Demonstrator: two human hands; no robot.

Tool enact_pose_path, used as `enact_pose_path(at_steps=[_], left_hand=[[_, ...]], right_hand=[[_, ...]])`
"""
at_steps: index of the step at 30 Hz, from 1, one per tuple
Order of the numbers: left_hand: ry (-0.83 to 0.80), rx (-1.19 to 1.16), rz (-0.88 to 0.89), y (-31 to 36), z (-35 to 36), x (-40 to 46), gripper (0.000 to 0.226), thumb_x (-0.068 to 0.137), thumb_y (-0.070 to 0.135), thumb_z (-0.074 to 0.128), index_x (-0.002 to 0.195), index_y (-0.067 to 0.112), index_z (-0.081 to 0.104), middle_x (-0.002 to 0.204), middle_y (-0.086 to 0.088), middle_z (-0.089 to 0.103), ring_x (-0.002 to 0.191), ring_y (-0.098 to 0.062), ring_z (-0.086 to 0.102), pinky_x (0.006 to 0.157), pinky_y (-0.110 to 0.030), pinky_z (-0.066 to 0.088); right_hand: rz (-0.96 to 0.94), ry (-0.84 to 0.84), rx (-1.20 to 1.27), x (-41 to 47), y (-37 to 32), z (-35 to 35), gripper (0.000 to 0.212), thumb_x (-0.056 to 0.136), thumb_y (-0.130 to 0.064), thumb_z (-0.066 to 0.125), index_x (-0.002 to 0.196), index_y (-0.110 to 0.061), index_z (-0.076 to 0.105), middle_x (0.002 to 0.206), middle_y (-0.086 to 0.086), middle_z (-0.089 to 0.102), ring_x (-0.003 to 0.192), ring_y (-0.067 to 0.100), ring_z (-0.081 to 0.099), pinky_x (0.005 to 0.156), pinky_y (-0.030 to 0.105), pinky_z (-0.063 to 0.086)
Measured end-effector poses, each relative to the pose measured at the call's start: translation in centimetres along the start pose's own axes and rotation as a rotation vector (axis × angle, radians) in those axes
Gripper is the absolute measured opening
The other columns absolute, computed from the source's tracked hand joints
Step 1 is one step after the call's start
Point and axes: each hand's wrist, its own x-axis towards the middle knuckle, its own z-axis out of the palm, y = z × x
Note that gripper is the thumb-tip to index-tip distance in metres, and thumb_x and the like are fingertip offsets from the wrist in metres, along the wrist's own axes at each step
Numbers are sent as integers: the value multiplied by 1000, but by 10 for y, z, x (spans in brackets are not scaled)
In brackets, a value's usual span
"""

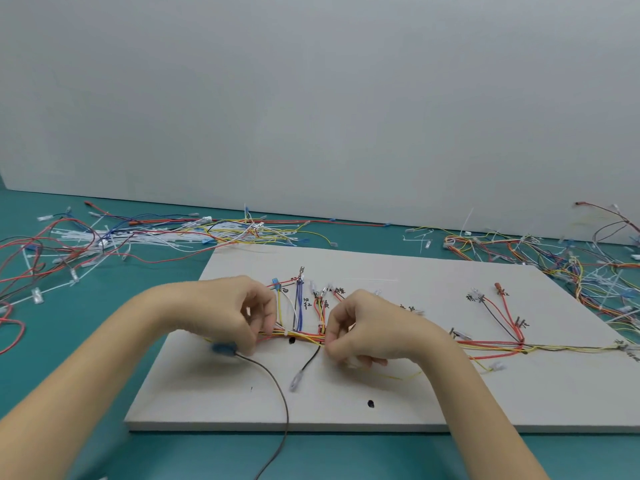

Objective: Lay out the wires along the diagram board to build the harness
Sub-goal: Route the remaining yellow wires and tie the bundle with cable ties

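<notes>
1. your left hand point(239, 313) sits over the left end of the wire bundle point(398, 344), fingers curled and pinching the wires near a white cable tie point(286, 332).
2. your right hand point(360, 327) is just to the right of it, fingers curled and pinching the same bundle where a short black wire point(310, 362) drops off toward you.
3. the bundle lies across the middle of the white diagram board point(381, 403), running from your hands to the board's right edge, with red, yellow and orange strands together.
4. branches rise from the bundle toward the far side: blue wires point(299, 308) between your hands, and red wires point(507, 315) further right, beside handwritten labels.
5. a brown wire point(277, 403) with a blue connector point(224, 348) trails from under your left hand off the board's near edge.
6. the board rests on a teal table point(104, 341); loose wires and white ties point(138, 237) are heaped far left, and another tangle of wires point(554, 258) lies far right.
</notes>
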Motion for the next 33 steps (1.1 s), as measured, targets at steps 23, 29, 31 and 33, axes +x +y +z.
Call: enact_pose_path(at_steps=[23, 29, 31, 33], left_hand=[[511, -11, 325, 30, 42, 15, 23, 69, 24, 82, 62, 25, 61, 54, 14, 48, 50, -5, 41, 48, -14, 31], [523, -141, 369, 25, 47, 22, 23, 72, 17, 74, 79, 30, 55, 78, 10, 66, 66, -6, 57, 57, -16, 41], [405, -257, 349, 25, 46, 22, 19, 76, 27, 72, 84, 34, 55, 75, 1, 69, 65, -10, 57, 59, -21, 40], [315, -321, 327, 24, 46, 22, 15, 80, 35, 65, 88, 38, 53, 73, -3, 70, 65, -9, 59, 62, -25, 40]], right_hand=[[-75, 2, 317, -8, -12, -1, 22, 94, -27, 52, 85, -12, 65, 65, 9, 67, 36, 13, 42, 37, 15, 22], [-119, -124, 358, -11, -12, -2, 28, 95, -31, 56, 104, -5, 60, 68, 8, 69, 50, 12, 40, 42, 20, 30], [-149, -148, 409, -15, -8, -7, 25, 95, -19, 58, 111, 0, 59, 58, 7, 62, 50, 14, 53, 48, 22, 43], [-125, -181, 512, -18, -3, -11, 21, 94, -9, 59, 114, -3, 57, 53, 6, 55, 48, 18, 59, 49, 25, 50]])
